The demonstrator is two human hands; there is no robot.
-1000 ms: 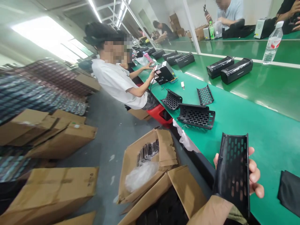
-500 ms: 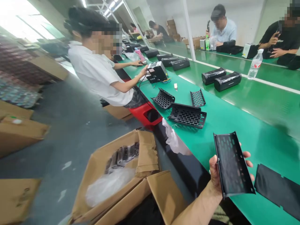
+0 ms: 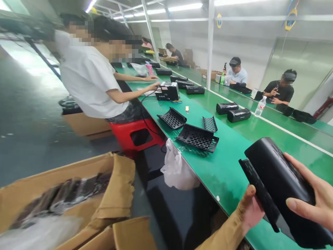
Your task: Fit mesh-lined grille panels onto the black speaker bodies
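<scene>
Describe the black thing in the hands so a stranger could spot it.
Over the green workbench, the left hand and right hand hold it: a rounded black housing. Unlike the grilles on the bench, it has a slotted strip along one side.

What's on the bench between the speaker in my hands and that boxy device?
In the head view, three black perforated grille panels and a small pale item lie between the speaker and the boxy device.

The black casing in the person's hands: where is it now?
The black casing is at lower right of the head view, between the left hand and right hand, above the green workbench.
</scene>
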